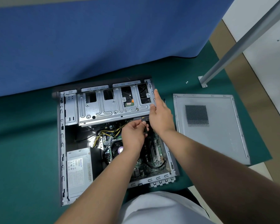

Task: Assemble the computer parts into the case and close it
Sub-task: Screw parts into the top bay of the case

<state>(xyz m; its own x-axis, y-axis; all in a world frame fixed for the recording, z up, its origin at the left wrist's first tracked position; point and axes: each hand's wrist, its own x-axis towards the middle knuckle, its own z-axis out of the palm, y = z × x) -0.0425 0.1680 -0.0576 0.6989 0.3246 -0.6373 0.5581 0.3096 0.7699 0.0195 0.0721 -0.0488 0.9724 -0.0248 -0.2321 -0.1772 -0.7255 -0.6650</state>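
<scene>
From my head camera I look down on the computer case (61,143), lying open on its side on a green mat (23,126), with a blue cloth (87,38) hanging along the far edge. My left hand (132,135) is inside the case, over the motherboard (153,162); its fingers (140,125) are curled and pinch a black cable connector (143,119) just below the near edge of the drive cage (110,104). The cable (146,131) runs down from the connector past my palm. My right hand (160,113) reaches to the right end of the drive cage: its fingers (156,96) lie straight along the cage's right edge, with the thumb against the near corner, so the fingers are apart and not wrapped round anything. Whether they press the metal or only touch it, I cannot tell.

In the near left corner of the case sits the power supply (78,168), label up, and a bundle of yellow and black wires (103,133) runs from it toward the middle. The CPU fan (117,148) shows partly under my left wrist. The removed side panel (212,126), with a perforated vent patch, lies flat on the mat just right of the case. A grey metal leg (242,44) is bolted down far right, with a loose screw (186,82) on the mat beside its foot.
</scene>
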